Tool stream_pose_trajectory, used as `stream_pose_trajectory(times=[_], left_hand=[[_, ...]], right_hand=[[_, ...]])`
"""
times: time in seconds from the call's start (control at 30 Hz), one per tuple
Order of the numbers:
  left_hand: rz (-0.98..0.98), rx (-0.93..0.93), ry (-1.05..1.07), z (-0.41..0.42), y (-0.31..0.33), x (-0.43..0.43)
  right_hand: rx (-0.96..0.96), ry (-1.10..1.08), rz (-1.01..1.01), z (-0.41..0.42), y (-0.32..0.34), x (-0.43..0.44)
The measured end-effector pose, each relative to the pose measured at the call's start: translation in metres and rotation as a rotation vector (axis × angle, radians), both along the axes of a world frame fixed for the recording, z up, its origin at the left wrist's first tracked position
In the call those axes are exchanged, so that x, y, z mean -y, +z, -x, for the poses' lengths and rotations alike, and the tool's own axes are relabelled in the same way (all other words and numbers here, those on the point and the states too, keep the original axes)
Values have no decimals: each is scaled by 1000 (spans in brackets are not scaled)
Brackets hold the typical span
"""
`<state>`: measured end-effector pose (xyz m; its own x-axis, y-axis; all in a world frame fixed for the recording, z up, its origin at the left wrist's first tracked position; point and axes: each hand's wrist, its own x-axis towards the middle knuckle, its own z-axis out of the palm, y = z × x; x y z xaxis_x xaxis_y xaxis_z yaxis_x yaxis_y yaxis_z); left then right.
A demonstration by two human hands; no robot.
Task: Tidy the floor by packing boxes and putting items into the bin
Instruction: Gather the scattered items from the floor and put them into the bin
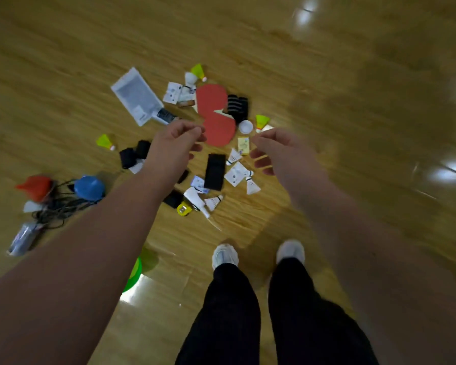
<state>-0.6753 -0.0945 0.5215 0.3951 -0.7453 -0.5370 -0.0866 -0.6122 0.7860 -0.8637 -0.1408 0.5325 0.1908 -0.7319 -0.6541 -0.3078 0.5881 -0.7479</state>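
Both arms reach out over the wood floor, pic blurred. Left hand hangs w/ fingers loosely curled, thumb near forefinger, nothing seen in it. Right hand is half open, fingers spread & slightly bent, also holding nothing. Below & between them lies the clutter on the floor: two red paddles overlapping, white ball just beside the nearer one, yellow-green shuttlecock next to the ball, white shuttlecocks nearer the feet, black bands touching the far paddle, flat white packet to the left. Further left: blue dome, red cone, black cord. A green thing shows under the left forearm, mostly hidden; can't tell what it is. White shoes stand near the pile.
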Motion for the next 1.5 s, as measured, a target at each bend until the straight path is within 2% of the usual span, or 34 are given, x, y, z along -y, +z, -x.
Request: stream_pose_trajectory(times=[0.23, 0.4, 0.57, 0.67, 0.87, 0.97, 1.1, 1.27, 1.33, 1.47, 1.5], left_hand=[[-82, -31, 190, -42, -26, -5], [-141, -30, 317, -72, -55, -4], [-190, -80, 400, -83, -115, -10], [-243, -98, 366, -85, -166, -20], [-310, -46, 303, -95, -332, -46], [-371, 36, 224, -91, -415, -55], [-479, 92, 88, -92, -492, -57], [-695, 151, -39, -94, -537, -54], [-740, 179, -53, -90, -545, -56], [-751, 190, -21, -87, -548, -58], [-760, 194, -21, -87, -545, -57]], right_hand=[[-54, 254, -69, -73, -32, 35], [-76, 435, -13, -106, -56, 57], [-133, 473, -51, -125, -113, 56], [-169, 496, -58, -131, -162, 47], [-234, 363, -115, -144, -336, 27], [-295, 300, -128, -151, -426, 14], [-381, 226, -151, -156, -516, 4], [-655, 164, -45, -153, -568, 5], [-683, 124, -17, -152, -582, 4], [-614, -136, -83, -156, -582, 3], [-587, -58, -62, -156, -575, 3]])
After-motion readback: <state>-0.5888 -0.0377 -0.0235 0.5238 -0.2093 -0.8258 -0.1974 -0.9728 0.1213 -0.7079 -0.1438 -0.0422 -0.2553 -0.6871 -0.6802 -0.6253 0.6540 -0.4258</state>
